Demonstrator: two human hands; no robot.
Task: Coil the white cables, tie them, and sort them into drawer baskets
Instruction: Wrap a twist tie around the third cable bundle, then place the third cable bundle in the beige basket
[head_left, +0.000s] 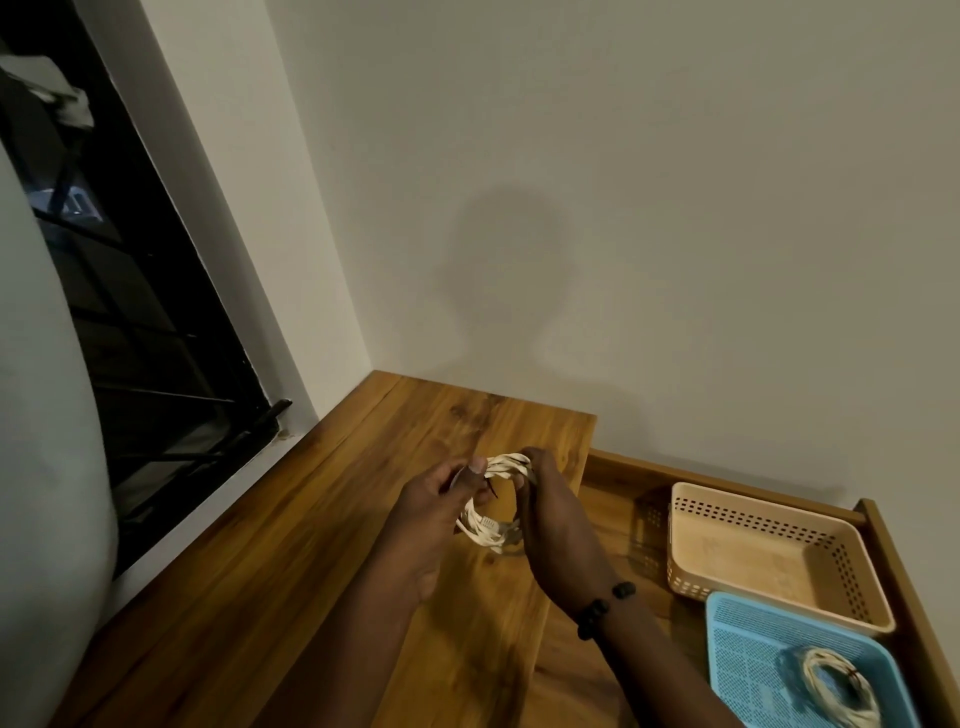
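Centrally, a white flat cable wound into a rough ring is held above a wooden top with glossy, streaked brown grain. The left hand comes in from below, thumb up, and pinches the ring's upper left arc together with a thin dark tie that juts from under the thumb. The right hand, a dark beaded bracelet at its wrist, curls its fingers round the ring's right side, knuckles toward the wall. A ribbed connector shows at the ring's lower arc, between the two hands. Right of the top's straight edge an open wooden drawer sits lower; it contains a beige basket, rectangular with perforated walls, and nearer the camera a blue basket with a fine mesh floor. The two baskets touch at a corner. A second coil of white cable lies in the blue basket, banded by a dark tie. Bare wood lies on all sides of the hands, up to the wall corner behind and a dark barred window to the left.
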